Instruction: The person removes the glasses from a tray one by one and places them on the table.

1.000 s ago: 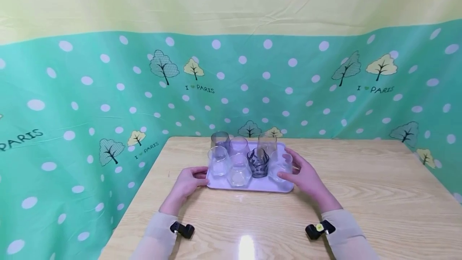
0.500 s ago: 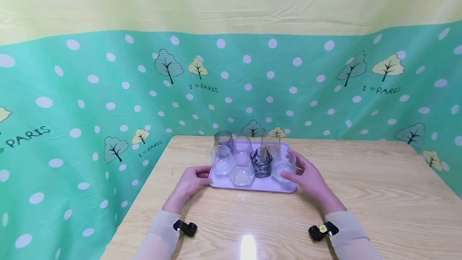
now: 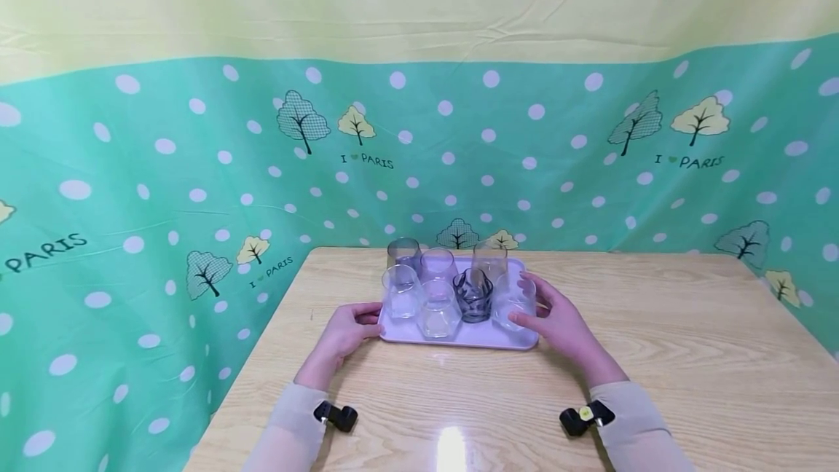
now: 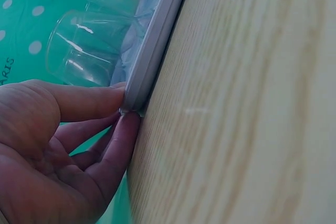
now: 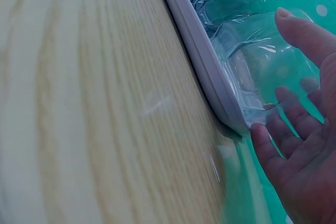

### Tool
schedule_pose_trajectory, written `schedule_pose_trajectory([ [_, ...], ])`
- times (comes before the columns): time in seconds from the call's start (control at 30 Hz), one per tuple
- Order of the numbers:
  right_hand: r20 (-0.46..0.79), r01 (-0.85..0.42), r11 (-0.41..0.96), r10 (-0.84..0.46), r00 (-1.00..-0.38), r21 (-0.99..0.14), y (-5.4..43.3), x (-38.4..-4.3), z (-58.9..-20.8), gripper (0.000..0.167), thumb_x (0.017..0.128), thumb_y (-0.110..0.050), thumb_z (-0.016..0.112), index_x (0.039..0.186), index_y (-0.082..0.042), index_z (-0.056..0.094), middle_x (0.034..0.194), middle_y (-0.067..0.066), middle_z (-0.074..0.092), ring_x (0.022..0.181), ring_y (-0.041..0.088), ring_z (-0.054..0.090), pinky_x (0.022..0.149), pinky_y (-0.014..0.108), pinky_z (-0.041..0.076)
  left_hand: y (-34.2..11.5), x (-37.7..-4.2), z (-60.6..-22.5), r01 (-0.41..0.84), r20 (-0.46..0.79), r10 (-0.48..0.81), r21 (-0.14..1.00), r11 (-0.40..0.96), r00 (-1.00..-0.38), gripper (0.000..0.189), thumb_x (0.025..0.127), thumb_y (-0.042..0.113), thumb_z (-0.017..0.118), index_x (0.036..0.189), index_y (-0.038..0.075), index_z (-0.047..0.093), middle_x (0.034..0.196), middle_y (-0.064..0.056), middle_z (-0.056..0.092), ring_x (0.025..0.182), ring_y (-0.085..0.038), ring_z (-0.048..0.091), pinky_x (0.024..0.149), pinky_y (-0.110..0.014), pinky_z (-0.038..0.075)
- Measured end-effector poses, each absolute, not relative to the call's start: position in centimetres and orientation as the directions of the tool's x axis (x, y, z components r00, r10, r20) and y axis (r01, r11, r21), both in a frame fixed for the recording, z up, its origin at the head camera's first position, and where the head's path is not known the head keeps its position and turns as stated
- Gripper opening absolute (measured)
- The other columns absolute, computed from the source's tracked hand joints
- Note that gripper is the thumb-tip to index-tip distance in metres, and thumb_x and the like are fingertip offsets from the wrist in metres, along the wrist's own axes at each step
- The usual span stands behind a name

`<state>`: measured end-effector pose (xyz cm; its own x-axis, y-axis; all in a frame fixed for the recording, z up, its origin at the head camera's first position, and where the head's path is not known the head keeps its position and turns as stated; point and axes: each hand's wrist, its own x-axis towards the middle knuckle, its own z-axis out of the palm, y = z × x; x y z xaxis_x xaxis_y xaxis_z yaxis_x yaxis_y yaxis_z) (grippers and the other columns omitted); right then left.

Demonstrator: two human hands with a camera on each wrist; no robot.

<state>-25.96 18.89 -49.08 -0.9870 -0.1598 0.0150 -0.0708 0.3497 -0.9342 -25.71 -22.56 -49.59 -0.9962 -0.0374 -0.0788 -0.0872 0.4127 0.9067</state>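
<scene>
A pale lilac tray (image 3: 485, 338) lies on the wooden table and carries several drinking glasses. My left hand (image 3: 347, 328) pinches its left edge, thumb on top and fingers below, as the left wrist view shows on the tray rim (image 4: 143, 72). At the tray's right end my right hand (image 3: 557, 320) curves around a clear glass (image 3: 503, 304), thumb on its near side and fingers on its far right. In the right wrist view, some fingers (image 5: 294, 121) show beside and through the clear glass (image 5: 254, 69); the little finger is by the tray's corner.
A dark swirled glass (image 3: 473, 299) stands left of that one, two clear glasses (image 3: 438, 317) further left. Behind are a grey glass (image 3: 403, 252), a pinkish glass (image 3: 438, 259) and a brownish glass (image 3: 490, 257). A patterned green curtain (image 3: 367, 195) hangs behind the table (image 3: 655, 326).
The whole view shifts slightly sideways with the head. Both hands, the tray and the glasses keep the same places relative to one another.
</scene>
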Motion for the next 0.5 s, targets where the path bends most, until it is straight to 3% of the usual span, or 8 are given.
schedule_pose_trajectory([
  [0.5,-0.009,-0.047,0.347,-0.159,-0.987,-0.937,18.83,-25.79,-48.52,0.098,0.091,-0.035,0.087,0.167,-0.006,0.033,0.168,0.028,0.034,0.147,0.050,0.044,0.118,0.057,0.040,-22.25,-25.62,-49.38,-0.096,-0.082,-0.053,0.914,0.395,-0.995,0.050,0.085,-0.011,0.080,0.134,-0.009,0.069,0.116,-0.017,0.076,0.104,-0.025,0.071,0.086,-0.030,0.060],
])
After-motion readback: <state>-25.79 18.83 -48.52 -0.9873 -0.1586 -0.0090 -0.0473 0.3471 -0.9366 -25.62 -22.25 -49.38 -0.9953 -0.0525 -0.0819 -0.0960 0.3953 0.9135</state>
